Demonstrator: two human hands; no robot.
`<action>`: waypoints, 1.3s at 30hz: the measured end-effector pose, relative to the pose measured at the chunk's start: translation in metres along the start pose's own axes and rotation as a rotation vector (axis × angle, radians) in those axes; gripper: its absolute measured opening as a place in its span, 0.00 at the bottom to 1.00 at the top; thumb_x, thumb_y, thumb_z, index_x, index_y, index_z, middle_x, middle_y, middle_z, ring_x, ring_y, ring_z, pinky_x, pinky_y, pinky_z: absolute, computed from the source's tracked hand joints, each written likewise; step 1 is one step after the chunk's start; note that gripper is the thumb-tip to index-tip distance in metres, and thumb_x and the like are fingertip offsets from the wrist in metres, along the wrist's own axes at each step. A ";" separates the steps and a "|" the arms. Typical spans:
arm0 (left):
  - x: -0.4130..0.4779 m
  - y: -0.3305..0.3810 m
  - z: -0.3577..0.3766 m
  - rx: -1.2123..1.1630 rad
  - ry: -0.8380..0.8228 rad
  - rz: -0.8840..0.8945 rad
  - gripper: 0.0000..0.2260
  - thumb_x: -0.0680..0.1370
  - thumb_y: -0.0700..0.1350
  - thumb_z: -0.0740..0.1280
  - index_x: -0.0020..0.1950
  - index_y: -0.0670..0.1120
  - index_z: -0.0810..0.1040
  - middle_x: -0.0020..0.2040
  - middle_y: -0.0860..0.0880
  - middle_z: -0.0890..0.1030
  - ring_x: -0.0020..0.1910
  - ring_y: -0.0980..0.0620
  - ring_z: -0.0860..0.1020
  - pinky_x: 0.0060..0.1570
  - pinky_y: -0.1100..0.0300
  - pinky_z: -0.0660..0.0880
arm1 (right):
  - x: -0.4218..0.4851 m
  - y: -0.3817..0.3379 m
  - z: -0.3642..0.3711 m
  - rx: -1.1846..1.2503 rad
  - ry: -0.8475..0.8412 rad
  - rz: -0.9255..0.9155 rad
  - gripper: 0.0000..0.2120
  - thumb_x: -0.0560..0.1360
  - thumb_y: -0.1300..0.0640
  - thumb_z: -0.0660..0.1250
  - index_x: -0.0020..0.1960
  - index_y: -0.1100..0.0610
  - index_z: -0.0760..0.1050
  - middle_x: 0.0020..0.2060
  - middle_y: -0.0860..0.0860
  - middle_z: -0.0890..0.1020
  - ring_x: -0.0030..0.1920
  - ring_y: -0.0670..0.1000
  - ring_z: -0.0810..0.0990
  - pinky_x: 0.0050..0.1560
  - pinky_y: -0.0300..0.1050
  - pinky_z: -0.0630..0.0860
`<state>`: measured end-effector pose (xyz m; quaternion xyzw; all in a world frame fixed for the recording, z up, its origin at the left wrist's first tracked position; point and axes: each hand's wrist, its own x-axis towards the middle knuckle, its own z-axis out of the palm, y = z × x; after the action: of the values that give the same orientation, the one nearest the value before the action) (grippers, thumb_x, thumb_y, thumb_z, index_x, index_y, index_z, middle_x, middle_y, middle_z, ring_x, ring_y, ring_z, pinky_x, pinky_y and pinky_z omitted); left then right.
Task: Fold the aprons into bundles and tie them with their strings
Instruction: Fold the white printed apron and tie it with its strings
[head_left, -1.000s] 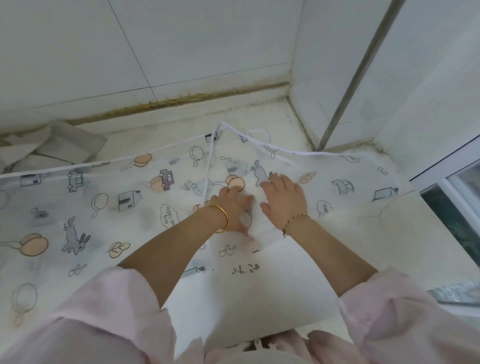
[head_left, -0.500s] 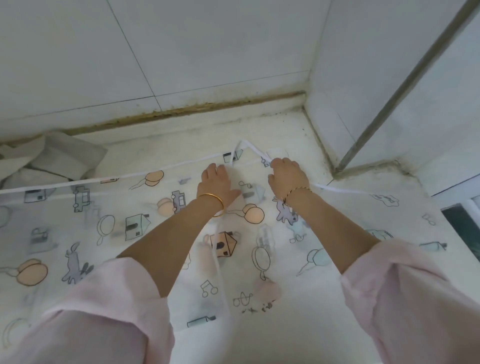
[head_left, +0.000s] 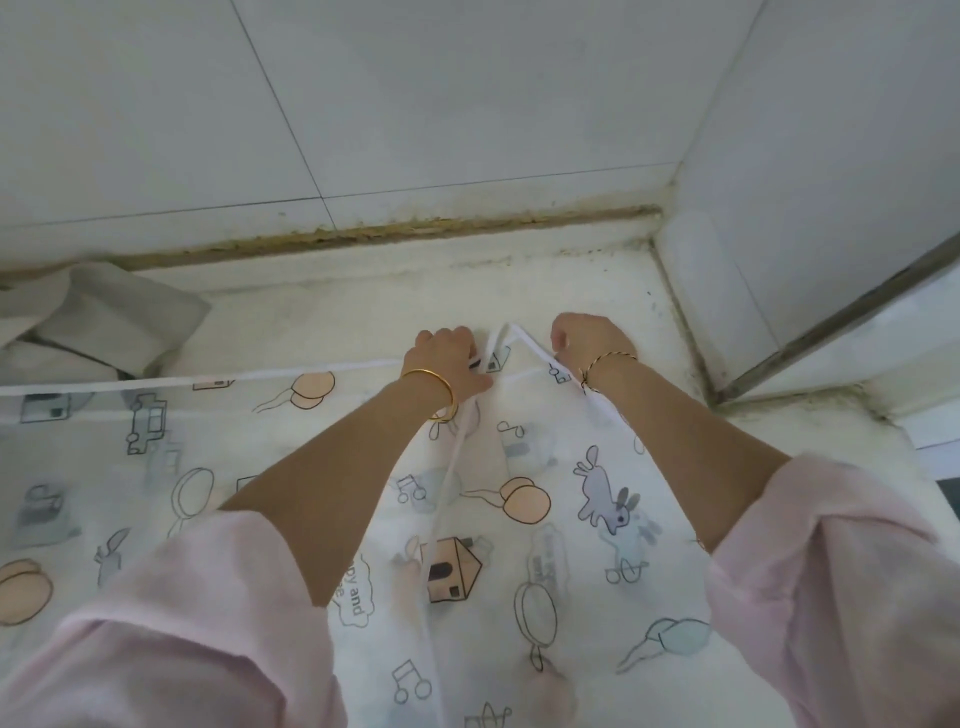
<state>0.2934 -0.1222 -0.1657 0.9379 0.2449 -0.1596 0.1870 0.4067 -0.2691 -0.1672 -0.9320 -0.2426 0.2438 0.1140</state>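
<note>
Currently the printed apron (head_left: 566, 561) lies spread flat on the pale counter (head_left: 363, 312). Its long axis runs left to right, and its far edge, bound in a white band (head_left: 208, 382), stretches out past the left of the view. Both hands are at that far edge, near the back wall (head_left: 415, 104), with a small raised peak (head_left: 501, 338) of the band between them. The left hand (head_left: 449, 358) has its fingers curled over the edge and its thumb on the fabric, gripping the apron. The right hand (head_left: 584, 338) is curled into a fist just beside the band, but its fingertips are hidden, so I cannot tell whether it holds anything. Most of the cloth lies to the left, so the left hand is probably the nearer for gathering it. 1 crumpled grey cloth (head_left: 104, 322) sits just behind the band at the back left and could snag a fold, and the corner wall crowds the right hand.
</note>
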 end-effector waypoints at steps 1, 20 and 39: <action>-0.001 0.000 -0.001 0.022 0.004 0.025 0.14 0.74 0.52 0.68 0.54 0.47 0.73 0.52 0.47 0.74 0.57 0.44 0.69 0.49 0.55 0.67 | 0.001 -0.001 0.000 -0.041 -0.018 -0.013 0.09 0.76 0.65 0.58 0.49 0.53 0.71 0.51 0.56 0.78 0.45 0.56 0.75 0.47 0.45 0.72; -0.010 0.011 -0.013 0.134 -0.035 0.203 0.09 0.79 0.48 0.59 0.48 0.46 0.77 0.52 0.44 0.75 0.52 0.44 0.73 0.49 0.54 0.71 | -0.020 -0.020 -0.054 0.053 0.380 0.052 0.19 0.77 0.65 0.57 0.67 0.60 0.64 0.58 0.61 0.72 0.57 0.62 0.75 0.52 0.50 0.72; 0.018 0.016 -0.117 -0.216 0.516 -0.208 0.21 0.76 0.41 0.66 0.66 0.40 0.63 0.61 0.40 0.73 0.51 0.41 0.80 0.47 0.53 0.75 | -0.065 0.012 0.031 0.440 0.250 0.125 0.21 0.77 0.53 0.61 0.29 0.55 0.57 0.28 0.49 0.63 0.32 0.52 0.64 0.29 0.43 0.57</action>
<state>0.3409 -0.0779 -0.0658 0.8921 0.3947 0.0929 0.1997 0.3460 -0.3095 -0.1714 -0.9209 -0.1096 0.1801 0.3278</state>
